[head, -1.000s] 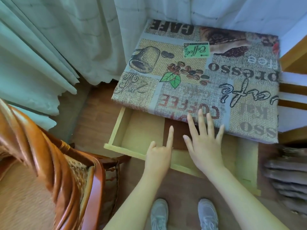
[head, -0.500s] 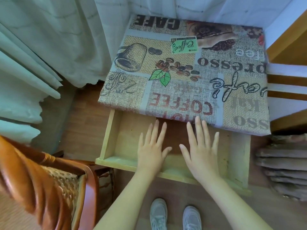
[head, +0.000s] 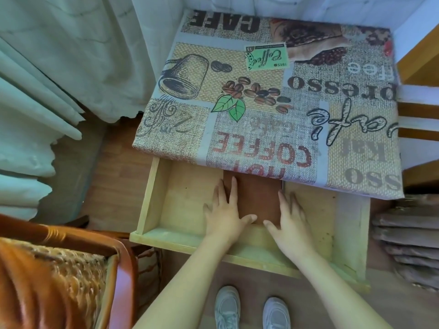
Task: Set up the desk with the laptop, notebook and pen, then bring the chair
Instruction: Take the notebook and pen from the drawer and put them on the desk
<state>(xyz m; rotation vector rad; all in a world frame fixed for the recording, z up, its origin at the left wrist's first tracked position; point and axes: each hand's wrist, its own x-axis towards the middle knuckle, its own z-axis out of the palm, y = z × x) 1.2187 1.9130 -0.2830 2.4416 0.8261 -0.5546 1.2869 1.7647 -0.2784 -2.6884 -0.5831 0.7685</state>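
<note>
A small desk [head: 273, 96] covered with a coffee-print cloth stands ahead, its pale wooden drawer [head: 190, 205] pulled out toward me. A brown notebook [head: 256, 198] lies flat in the drawer, its far end hidden under the desk top. My left hand [head: 225, 212] rests at the notebook's left edge and my right hand [head: 289, 217] at its right edge, fingers flat and thumbs at its near corners. A wicker chair [head: 61, 269] with an orange-brown frame stands at the lower left. No laptop or pen is visible.
Pale curtains [head: 59, 79] hang at the left and behind the desk. Wooden furniture [head: 422, 62] stands at the right, with a stack of grey-brown slats [head: 413, 241] below it. My feet in pale shoes [head: 228, 307] stand on the brown floor below the drawer.
Both hands have gone down into the drawer and spread to either side of the brown notebook. The view has shifted, so the desk appears closer.
</note>
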